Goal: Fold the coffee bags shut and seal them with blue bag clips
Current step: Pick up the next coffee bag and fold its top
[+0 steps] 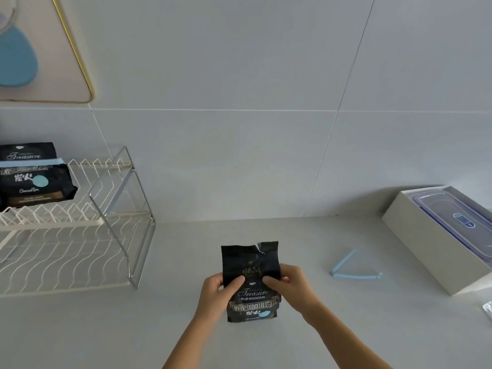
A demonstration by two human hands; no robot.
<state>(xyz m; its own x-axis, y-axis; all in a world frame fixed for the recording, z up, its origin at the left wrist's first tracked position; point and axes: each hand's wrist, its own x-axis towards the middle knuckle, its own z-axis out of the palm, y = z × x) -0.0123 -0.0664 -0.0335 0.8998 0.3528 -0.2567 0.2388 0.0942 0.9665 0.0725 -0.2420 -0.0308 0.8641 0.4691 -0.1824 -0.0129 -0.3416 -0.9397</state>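
A black coffee bag (251,262) stands upright on the counter at centre, its torn top open and unfolded. My left hand (217,291) grips its left side and my right hand (288,284) grips its right side, thumbs pressed on the front about halfway up. To the right, a light blue bag clip (348,270) lies open in a V on the counter, apart from both hands. A second black coffee bag (32,177) sits on the wire rack's upper shelf at far left, with a blue clip (57,161) across its folded top.
A white wire rack (87,235) with two shelves fills the left side. A white box (415,230) holding a clear lidded container (458,219) stands at the right, against the tiled wall. A small foil piece (487,310) lies at the right edge.
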